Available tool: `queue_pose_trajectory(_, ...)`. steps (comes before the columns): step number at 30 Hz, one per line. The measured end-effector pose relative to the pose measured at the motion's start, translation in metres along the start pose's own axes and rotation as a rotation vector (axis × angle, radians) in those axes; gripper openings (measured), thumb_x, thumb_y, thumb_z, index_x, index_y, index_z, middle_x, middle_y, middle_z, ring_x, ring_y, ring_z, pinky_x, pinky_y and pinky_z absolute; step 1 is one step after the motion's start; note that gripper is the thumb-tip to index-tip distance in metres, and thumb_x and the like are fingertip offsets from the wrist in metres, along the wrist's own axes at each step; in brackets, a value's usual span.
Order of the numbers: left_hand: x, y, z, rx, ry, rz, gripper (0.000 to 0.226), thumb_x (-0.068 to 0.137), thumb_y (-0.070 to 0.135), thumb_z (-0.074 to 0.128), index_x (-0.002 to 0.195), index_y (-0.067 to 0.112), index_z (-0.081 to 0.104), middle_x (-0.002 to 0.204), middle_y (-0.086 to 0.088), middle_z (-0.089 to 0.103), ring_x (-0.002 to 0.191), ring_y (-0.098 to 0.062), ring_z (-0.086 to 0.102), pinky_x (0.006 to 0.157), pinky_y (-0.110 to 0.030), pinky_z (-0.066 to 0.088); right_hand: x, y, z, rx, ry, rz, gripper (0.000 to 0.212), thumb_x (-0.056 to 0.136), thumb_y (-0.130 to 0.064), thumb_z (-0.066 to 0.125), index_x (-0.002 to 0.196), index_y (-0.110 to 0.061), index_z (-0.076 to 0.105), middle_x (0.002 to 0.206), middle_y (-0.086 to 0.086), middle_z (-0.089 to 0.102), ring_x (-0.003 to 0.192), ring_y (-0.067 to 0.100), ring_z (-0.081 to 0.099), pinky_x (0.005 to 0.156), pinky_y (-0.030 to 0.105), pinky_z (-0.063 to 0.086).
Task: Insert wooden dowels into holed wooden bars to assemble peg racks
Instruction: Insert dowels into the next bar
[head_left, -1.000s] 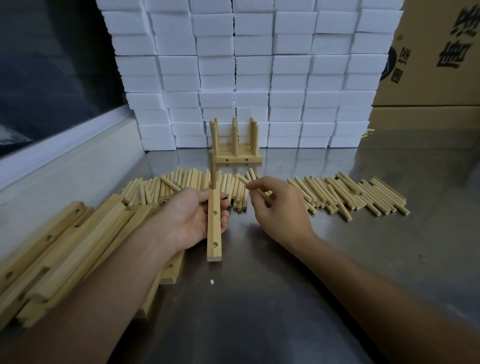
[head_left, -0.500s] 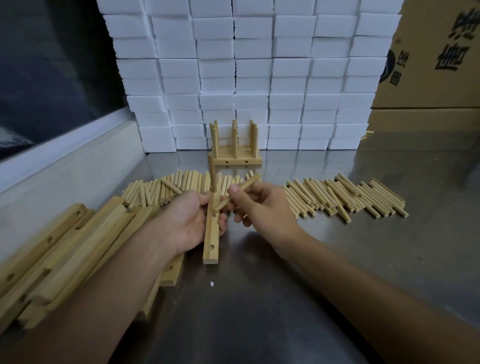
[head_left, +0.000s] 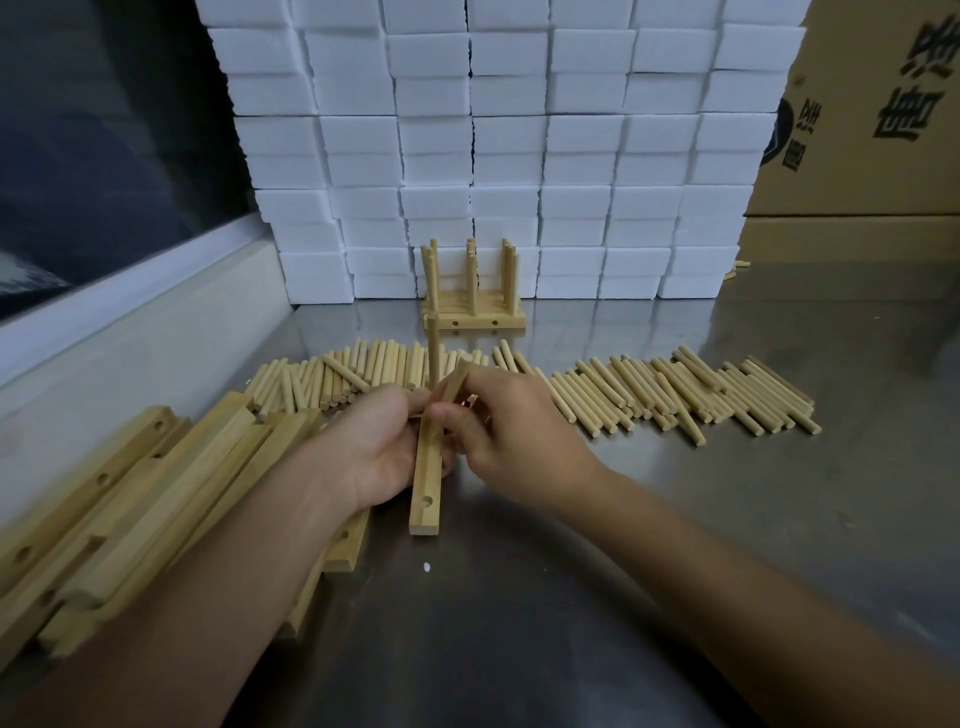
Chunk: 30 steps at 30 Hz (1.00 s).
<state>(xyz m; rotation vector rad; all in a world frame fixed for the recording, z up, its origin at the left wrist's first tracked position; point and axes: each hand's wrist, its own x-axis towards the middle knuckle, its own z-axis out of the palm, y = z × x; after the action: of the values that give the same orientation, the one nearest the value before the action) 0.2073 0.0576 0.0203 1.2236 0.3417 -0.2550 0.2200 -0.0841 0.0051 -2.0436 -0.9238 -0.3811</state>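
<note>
Step in hand: seating the second dowel in the bar.

The left hand (head_left: 382, 452) is curled round the holed wooden bar (head_left: 426, 483), holding it lengthwise over the bench (head_left: 727, 519) with its near end toward the person. One dowel (head_left: 432, 353) already stands upright from the far end of the bar. One open hole (head_left: 426, 501) shows near the near end; the middle hole is hidden behind the fingers.

The right hand (head_left: 511, 436) pinches a second dowel (head_left: 456, 384) between thumb and fingertips. This dowel is tilted, its upper end leaning right, its lower end down at the bar just beside the upright dowel. Whether the tip has entered a hole cannot be told.

Procedure, as judged from this position:
- Bring the tilted dowel upright, parallel to the standing one, before pressing. A tilted entry is likely to bind.
- Keep the bar steady in the left hand, fingers off the hole.
- Press straight down along the dowel's axis; a slight twist may help.

Loose dowels (head_left: 675, 389) lie in a row beyond the hands, spare bars (head_left: 130, 499) are stacked at the left, and a finished rack (head_left: 475, 306) stands against the white blocks (head_left: 519, 156)
</note>
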Motion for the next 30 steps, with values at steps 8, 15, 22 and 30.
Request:
queue_pose_trajectory(8,-0.003,0.000,0.003,0.035,0.009,0.040,0.046,0.104,0.014,0.036,0.077,0.009,0.073,0.066,-0.010,0.069,0.071,-0.022,0.063,0.076,-0.035,0.052,0.002,-0.006,0.001,-0.112,-0.021,-0.072,0.019,0.097,-0.022,0.060,0.093,-0.005,0.066,0.077,0.003,0.065,0.069,0.017,0.059,0.068,0.040,0.051)
queue_pose_trajectory(15,-0.008,0.001,0.002,-0.004,0.037,0.029,0.039,0.104,0.011,0.032,0.089,0.004,0.068,0.066,-0.013,0.072,0.057,-0.020,0.072,0.047,-0.029,0.057,0.005,-0.010,0.005,-0.126,0.048,-0.075,0.022,0.094,-0.023,0.066,0.080,-0.005,0.064,0.071,0.002,0.063,0.064,0.015,0.055,0.061,0.032,0.047)
queue_pose_trajectory(22,-0.005,0.001,0.000,-0.013,0.065,0.020,0.039,0.101,0.008,0.033,0.088,0.001,0.069,0.072,-0.015,0.074,0.062,-0.022,0.074,0.048,-0.028,0.057,0.003,-0.010,0.009,-0.067,0.090,-0.030,0.021,0.091,-0.023,0.070,0.081,-0.005,0.065,0.072,0.004,0.065,0.066,0.013,0.059,0.062,0.030,0.050)
queue_pose_trajectory(30,-0.008,0.002,0.002,-0.052,0.067,0.007,0.039,0.103,0.009,0.030,0.087,0.001,0.065,0.059,-0.013,0.068,0.049,-0.019,0.068,0.042,-0.024,0.053,0.003,-0.012,0.010,-0.078,0.065,-0.069,0.023,0.093,-0.012,0.064,0.075,0.002,0.062,0.069,0.010,0.059,0.063,0.019,0.050,0.060,0.033,0.042)
